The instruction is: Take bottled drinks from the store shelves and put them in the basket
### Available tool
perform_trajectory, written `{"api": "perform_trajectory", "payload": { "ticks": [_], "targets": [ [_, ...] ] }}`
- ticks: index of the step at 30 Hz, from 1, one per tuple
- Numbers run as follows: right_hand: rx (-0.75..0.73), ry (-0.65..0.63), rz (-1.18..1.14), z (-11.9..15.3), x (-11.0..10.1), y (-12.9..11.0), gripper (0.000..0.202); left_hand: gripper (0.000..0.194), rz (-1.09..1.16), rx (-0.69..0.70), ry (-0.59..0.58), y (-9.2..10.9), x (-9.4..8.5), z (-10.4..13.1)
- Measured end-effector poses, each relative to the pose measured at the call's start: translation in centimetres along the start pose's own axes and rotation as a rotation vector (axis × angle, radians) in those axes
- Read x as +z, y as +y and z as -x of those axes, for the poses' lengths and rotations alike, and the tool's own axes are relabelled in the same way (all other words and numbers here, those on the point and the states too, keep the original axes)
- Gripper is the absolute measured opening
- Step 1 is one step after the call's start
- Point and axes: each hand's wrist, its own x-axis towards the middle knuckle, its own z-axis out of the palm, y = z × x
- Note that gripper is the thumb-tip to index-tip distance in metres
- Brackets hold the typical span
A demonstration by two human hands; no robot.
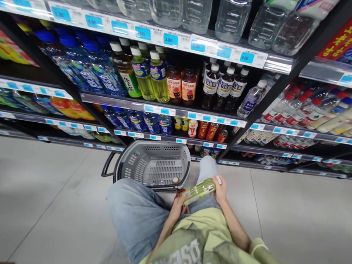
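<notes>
A bottle of yellow-green drink lies tilted across my lap, between both hands. My left hand is closed round its lower end, at the left. At the upper right end, by the white cap, my right hand grips the same bottle. Just beyond my knees a grey shopping basket stands on the floor, with a small round whitish item near its right end. Similar yellow-green bottles stand upright on the shelf ahead, between a brown tea bottle and orange-labelled bottles.
Shelves of drinks span the view ahead, with price tags along their edges. Large clear bottles fill the top shelf. A black handle sticks out left of the basket. Pale floor tiles lie on both sides of my legs.
</notes>
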Motion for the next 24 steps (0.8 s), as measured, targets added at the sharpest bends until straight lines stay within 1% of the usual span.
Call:
{"api": "perform_trajectory", "payload": {
  "ticks": [4, 7, 10, 13, 16, 19, 24],
  "targets": [
    [0.002, 0.006, 0.006, 0.1, 0.1, -0.3, 0.051, 0.078, 0.061, 0.024, 0.059, 0.6, 0.4, -0.1],
    [0.008, 0.005, 0.026, 0.4, 0.3, -0.7, 0.052, 0.079, 0.109, 0.038, 0.080, 1.4, 0.7, 0.2],
    [-0.009, 0.012, 0.073, 0.6, 0.4, -0.9, 0.052, 0.076, 0.039, 0.150, 0.101, 1.8, 0.7, 0.6],
    [-0.083, 0.026, 0.148, 0.6, 0.4, -0.8, 0.050, 0.071, -0.046, 0.297, 0.174, 1.8, 0.6, 0.5],
    [-0.126, 0.049, 0.169, 0.4, 0.6, -0.7, 0.048, 0.063, -0.088, 0.372, 0.232, 1.6, 0.4, 0.2],
    [-0.107, 0.086, 0.134, 0.2, 0.9, -0.6, 0.052, 0.061, -0.097, 0.382, 0.258, 1.7, 0.2, 0.1],
    [-0.006, 0.105, 0.076, 0.1, 0.9, -0.5, 0.059, 0.068, -0.122, 0.307, 0.239, 2.5, 0.2, 0.4]
  ]
}}
